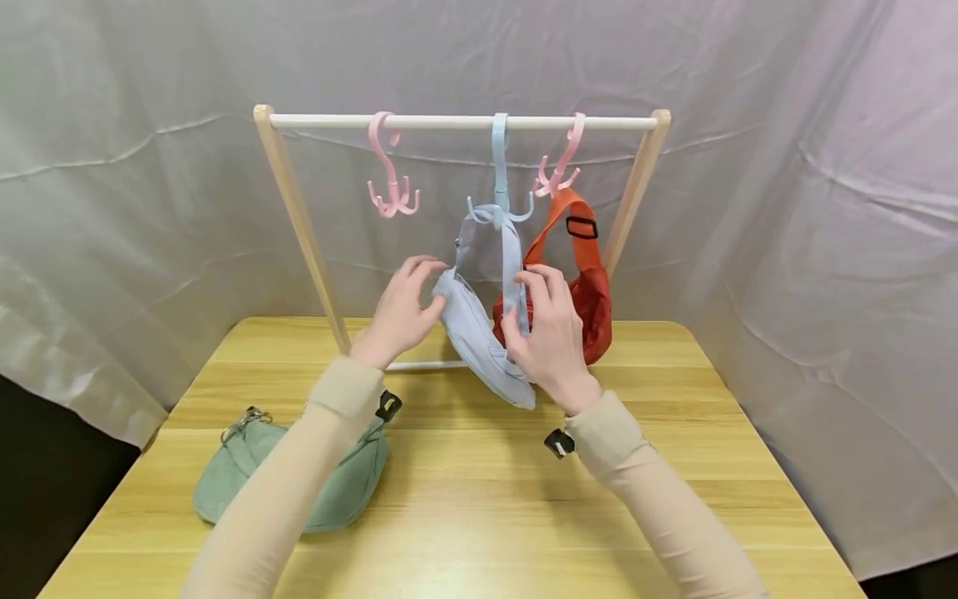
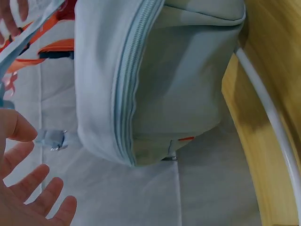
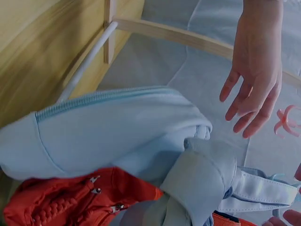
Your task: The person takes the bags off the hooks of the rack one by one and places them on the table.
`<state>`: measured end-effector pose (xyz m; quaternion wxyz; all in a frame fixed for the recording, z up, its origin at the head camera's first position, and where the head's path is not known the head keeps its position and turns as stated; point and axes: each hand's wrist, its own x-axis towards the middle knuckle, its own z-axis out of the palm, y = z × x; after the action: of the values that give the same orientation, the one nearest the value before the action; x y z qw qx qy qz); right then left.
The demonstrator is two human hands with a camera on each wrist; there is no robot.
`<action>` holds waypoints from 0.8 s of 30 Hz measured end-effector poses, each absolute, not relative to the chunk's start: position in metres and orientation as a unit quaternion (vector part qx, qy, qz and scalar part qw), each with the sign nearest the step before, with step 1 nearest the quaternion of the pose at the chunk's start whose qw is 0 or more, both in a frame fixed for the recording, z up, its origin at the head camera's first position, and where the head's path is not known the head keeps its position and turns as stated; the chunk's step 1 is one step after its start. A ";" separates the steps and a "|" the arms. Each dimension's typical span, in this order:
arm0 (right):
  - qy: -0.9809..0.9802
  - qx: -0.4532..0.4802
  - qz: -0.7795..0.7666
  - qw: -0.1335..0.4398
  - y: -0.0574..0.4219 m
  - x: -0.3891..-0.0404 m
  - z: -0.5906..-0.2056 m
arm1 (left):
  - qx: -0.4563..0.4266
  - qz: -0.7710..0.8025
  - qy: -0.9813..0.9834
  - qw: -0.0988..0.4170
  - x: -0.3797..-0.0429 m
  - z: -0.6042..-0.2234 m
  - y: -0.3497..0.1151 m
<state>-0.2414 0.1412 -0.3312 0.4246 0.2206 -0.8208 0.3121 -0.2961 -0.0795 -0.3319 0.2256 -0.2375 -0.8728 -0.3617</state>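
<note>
A light blue waist bag (image 1: 479, 337) hangs tilted by its strap from a blue hook hanger (image 1: 500, 166). My left hand (image 1: 400, 308) is at the bag's upper left end; in the left wrist view its fingers (image 2: 47, 188) are spread and apart from the fabric. My right hand (image 1: 554, 341) is beside the strap's right side, thumb and fingers parted. At the edge of the right wrist view, its fingertips (image 3: 287, 217) flank the strap (image 3: 263, 188) without closing on it. Behind hangs a red waist bag (image 1: 595, 308) with an orange strap, partly hidden.
A wooden rack with a white rail (image 1: 449, 122) stands on the wooden table (image 1: 464, 532). Pink hook hangers (image 1: 391, 179) hang left and right of the blue one; the right one (image 1: 557, 170) bears the red bag. A green bag (image 1: 344, 491) lies front left beneath my left forearm.
</note>
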 end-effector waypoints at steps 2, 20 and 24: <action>-0.829 0.215 0.305 0.416 0.141 -0.244 -0.331 | -0.239 -0.350 -0.878 0.224 -0.300 -0.334 -0.075; -0.824 0.177 0.483 0.239 0.138 -0.252 -0.332 | -0.166 -0.297 -0.932 0.123 -0.316 -0.352 -0.054; -0.809 0.171 0.526 0.199 0.137 -0.252 -0.330 | -0.165 -0.301 -0.931 0.125 -0.315 -0.353 -0.054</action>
<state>-0.2524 0.1374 -0.3301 0.1988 0.1710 -0.8093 0.5257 -0.3149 -0.0544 -0.3531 0.1247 -0.1651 -0.9310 -0.3008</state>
